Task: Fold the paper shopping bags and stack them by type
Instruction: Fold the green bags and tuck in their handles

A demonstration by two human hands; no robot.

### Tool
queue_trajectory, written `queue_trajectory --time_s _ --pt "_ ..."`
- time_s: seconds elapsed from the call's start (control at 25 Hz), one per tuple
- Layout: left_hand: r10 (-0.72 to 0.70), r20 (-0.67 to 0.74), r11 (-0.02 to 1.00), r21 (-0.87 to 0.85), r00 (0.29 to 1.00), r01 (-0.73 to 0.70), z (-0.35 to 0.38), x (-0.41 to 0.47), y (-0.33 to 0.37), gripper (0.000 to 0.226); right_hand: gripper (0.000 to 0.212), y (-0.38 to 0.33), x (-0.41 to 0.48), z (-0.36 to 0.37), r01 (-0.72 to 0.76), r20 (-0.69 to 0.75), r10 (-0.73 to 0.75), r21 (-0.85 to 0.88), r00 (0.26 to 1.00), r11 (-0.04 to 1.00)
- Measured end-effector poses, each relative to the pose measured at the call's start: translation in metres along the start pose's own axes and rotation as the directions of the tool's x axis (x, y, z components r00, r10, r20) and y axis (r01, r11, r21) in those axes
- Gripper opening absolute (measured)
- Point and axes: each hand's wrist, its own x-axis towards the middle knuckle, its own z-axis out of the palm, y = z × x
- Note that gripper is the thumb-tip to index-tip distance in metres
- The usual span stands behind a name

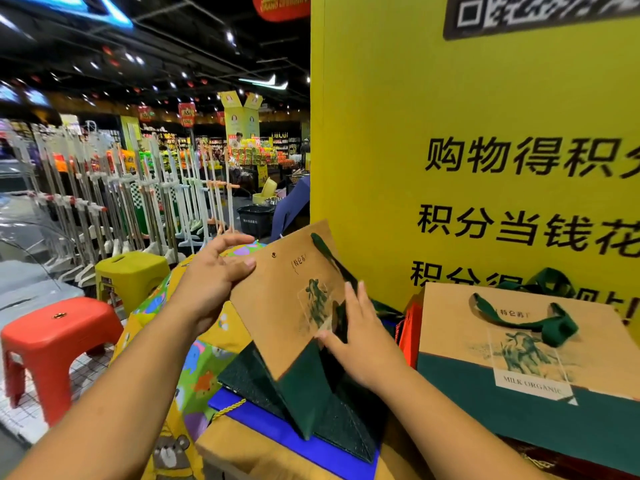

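I'm in a supermarket. Along the left of the frame runs a long rack of mops (pixel 138 188), handles upright in rows. In the middle distance, shelves (pixel 258 152) are packed with bright packets under red hanging banners (pixel 187 114) and ceiling spotlights. A black shopping basket (pixel 255 218) sits on the floor near centre. A big yellow sign (pixel 450 133) with bold printed characters fills the right half, and a printed paper bag (pixel 519 341) lies at lower right.
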Motion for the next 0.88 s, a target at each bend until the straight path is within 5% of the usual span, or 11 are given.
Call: queue_trajectory --time_s 0.2,0.32,0.48,0.64,0.88 --pt "0.214 0.083 0.975 0.042 0.973 -0.218 0.003 -0.006 0.067 0.029 0.1 0.0 0.02 -0.056 -0.053 -0.202 0.056 0.019 0.978 0.998" --pt "0.301 0.153 0.952 0.016 0.941 -0.307 0.011 -0.012 0.101 0.032 0.103 0.005 0.027 -0.096 0.016 -0.297 0.054 0.228 0.953 0.974" --pt "0.365 0.076 0.93 -0.059 0.928 -0.362 0.031 -0.01 0.121 0.032 0.067 0.013 0.017 -0.155 0.076 -0.52 0.183 0.438 0.834 0.896" --pt "0.294 -0.117 0.925 -0.216 0.949 -0.313 0.072 0.011 0.106 0.034 0.013 0.027 -0.015 -0.204 0.154 -0.73 0.117 0.293 0.674 0.944" --pt "0.135 -0.073 0.978 -0.151 0.988 -0.144 0.171 0.039 0.04 0.016 0.004 0.061 -0.073 -0.256 -0.107 -0.802 -0.001 -0.081 0.597 0.991"
